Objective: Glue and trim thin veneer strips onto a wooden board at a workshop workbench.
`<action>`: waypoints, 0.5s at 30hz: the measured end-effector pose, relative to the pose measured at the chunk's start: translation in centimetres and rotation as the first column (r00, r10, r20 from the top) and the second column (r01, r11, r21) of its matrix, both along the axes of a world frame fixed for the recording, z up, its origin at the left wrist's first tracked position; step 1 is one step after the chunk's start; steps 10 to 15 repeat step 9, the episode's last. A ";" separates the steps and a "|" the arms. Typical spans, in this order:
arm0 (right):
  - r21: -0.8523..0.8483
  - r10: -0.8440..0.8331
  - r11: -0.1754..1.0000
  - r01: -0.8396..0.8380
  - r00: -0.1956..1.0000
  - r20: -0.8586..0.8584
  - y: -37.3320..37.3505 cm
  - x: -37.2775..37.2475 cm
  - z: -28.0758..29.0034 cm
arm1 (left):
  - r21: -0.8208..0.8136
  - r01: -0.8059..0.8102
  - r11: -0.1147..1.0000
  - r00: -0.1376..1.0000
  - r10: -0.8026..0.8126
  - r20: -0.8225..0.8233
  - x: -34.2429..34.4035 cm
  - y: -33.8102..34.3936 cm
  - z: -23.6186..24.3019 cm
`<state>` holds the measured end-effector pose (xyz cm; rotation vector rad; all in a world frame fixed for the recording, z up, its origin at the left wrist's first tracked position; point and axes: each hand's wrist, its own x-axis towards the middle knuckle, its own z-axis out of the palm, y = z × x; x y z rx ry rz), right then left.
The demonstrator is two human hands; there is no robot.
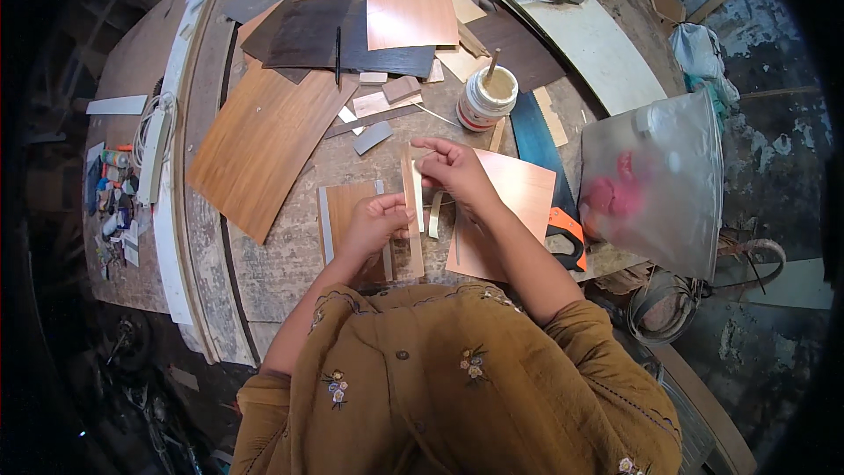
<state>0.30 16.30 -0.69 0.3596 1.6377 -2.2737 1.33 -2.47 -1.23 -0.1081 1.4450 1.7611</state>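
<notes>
A narrow wood-coloured strip (415, 255) stands lengthwise between my hands, over the worktable in front of my chest. My left hand (376, 222) pinches it about halfway along. Near its far end, my right hand (461, 178) has its fingers closed on the strip, with a pale edge showing beside it. A short curled pale strip (434, 215) lies just below my right hand. Under my left hand is a brown wood-grain piece (350, 198) with grey bands. Partly covered by my right forearm, a light pinkish wood-grain sheet (523, 183) lies on the table.
An open white jar (482, 114) with a stick in it stands beyond my right hand. A handsaw (541, 136) with an orange-black handle lies to the right, beside a cloudy plastic container (655, 180). Wood-grain sheets (268, 145) and small offcuts (402, 89) spread across the far side.
</notes>
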 end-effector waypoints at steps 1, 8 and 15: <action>0.000 -0.001 1.000 0.001 1.000 -0.001 0.1 0.1 -0.4 | 0.007 -0.033 0.999 0.999 0.033 0.013 0.0 -0.1 -0.3; 0.939 0.218 0.326 0.106 0.958 -0.184 2.9 4.8 -0.5 | 0.061 -0.290 0.955 0.955 0.285 0.078 -0.8 -1.6 -1.5; 0.971 0.269 0.218 0.100 0.950 -0.158 3.3 5.5 -0.8 | 0.062 -0.288 0.956 0.956 0.283 0.080 -0.7 -1.5 -1.5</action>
